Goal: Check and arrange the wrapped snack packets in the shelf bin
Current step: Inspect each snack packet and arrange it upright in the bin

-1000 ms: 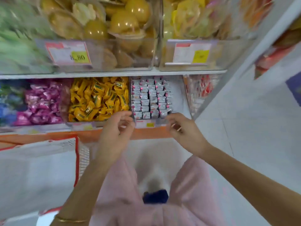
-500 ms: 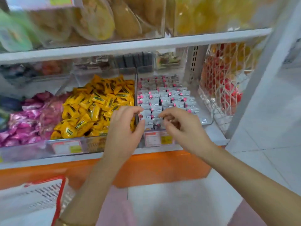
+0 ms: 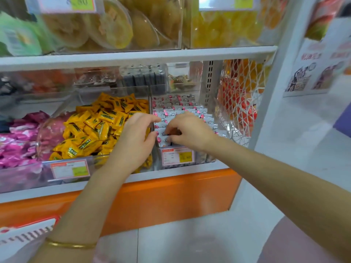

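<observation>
A person is crouching or leaning before a shop shelf, both hands reaching into the clear shelf bin [image 3: 204, 158] at the right end of the lower shelf [image 3: 190, 170]. The wrapped snack packets [image 3: 180, 109], silvery white with pink marks, are standing in neat rows inside that bin. The right hand [image 3: 191, 130] is curling its fingers and thumb down onto the front rows, pinching at a packet there. The left hand [image 3: 136, 137], with a gold bangle [image 3: 70, 244] on its wrist, is hooking its fingers over the bin's left edge and touching the packets; whether it is actually gripping one, I cannot tell.

A price label [image 3: 177, 156] is sitting on the bin's front wall. Just beside it on the left, loose yellow packets [image 3: 95, 128] are piling up in the neighbouring bin, and pink packets [image 3: 17, 143] are filling the one beyond. Above, the upper shelf [image 3: 133, 57] is carrying clear boxes of yellow dried fruit [image 3: 117, 29]. A white net bag [image 3: 241, 95] of red and orange items is hanging at the shelf's right side. An orange panel [image 3: 171, 198] is running under the lower shelf, meeting the pale tiled floor [image 3: 190, 238].
</observation>
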Demonstrator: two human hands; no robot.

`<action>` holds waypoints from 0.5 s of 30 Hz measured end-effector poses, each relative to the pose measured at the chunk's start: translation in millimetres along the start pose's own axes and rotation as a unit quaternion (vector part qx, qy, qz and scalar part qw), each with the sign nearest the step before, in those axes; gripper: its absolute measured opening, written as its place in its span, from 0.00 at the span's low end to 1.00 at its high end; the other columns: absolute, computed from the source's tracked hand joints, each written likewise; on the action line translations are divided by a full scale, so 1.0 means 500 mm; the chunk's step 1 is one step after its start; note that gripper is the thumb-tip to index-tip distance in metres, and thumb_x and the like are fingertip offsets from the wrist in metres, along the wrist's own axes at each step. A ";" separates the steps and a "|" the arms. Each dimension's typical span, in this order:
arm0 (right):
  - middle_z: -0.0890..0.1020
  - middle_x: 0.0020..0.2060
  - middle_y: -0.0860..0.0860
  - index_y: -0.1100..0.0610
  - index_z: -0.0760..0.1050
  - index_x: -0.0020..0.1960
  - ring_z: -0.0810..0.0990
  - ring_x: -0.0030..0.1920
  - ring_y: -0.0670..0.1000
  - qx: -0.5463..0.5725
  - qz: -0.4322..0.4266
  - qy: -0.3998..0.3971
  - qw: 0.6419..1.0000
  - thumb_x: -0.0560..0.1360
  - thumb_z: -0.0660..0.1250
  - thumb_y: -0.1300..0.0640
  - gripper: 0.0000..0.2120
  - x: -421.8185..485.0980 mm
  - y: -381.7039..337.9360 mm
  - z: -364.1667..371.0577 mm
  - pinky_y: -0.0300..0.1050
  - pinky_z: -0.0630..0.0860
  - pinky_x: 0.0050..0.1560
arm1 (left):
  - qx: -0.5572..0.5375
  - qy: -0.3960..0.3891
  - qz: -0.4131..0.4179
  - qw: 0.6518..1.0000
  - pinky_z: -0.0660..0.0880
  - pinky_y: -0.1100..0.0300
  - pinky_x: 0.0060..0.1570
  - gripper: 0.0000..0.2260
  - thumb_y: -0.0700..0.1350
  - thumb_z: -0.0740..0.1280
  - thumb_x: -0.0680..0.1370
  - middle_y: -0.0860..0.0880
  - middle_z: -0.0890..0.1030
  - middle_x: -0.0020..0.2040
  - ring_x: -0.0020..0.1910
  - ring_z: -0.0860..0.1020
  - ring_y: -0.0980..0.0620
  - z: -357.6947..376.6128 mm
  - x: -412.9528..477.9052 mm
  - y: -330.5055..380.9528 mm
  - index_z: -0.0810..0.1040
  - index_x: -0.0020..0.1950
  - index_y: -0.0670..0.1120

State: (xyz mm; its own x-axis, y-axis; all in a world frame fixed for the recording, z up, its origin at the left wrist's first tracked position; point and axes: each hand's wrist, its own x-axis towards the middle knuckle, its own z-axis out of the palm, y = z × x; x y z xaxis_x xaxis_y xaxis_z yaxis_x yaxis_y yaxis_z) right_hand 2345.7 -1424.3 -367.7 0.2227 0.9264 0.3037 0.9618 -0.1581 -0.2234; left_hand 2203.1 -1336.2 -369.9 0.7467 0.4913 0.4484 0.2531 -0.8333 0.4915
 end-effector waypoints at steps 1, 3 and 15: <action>0.81 0.49 0.51 0.55 0.81 0.54 0.74 0.54 0.53 -0.016 0.006 -0.009 1.000 0.74 0.68 0.49 0.13 0.003 0.001 0.004 0.50 0.71 0.57 | -0.001 -0.002 0.003 1.000 0.70 0.51 0.62 0.16 0.38 0.63 0.77 0.51 0.71 0.60 0.62 0.69 0.53 -0.001 0.001 -0.002 0.72 0.64 0.48; 0.80 0.50 0.51 0.54 0.80 0.55 0.71 0.55 0.54 -0.043 0.012 -0.012 0.999 0.73 0.68 0.45 0.16 0.007 0.005 0.015 0.51 0.70 0.56 | 0.000 -0.002 0.013 1.000 0.71 0.51 0.62 0.16 0.39 0.64 0.77 0.53 0.70 0.59 0.61 0.69 0.53 -0.002 0.005 -0.009 0.72 0.64 0.48; 0.77 0.33 0.44 0.55 0.79 0.37 0.75 0.34 0.42 0.311 0.042 0.150 0.938 0.71 0.71 0.60 0.05 0.019 0.000 0.010 0.38 0.72 0.38 | -0.029 0.008 0.006 1.000 0.70 0.61 0.57 0.19 0.49 0.65 0.75 0.53 0.69 0.59 0.60 0.68 0.57 0.004 0.029 -0.033 0.72 0.66 0.49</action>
State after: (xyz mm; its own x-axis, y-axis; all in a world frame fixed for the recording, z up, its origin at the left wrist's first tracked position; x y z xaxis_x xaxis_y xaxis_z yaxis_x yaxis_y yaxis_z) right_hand 2346.8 -1413.9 -369.3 0.4173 0.7673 0.4870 0.6818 0.0900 -0.7260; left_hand 2210.8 -1315.8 -373.1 0.7400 0.4848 0.4663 0.2073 -0.8239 0.5275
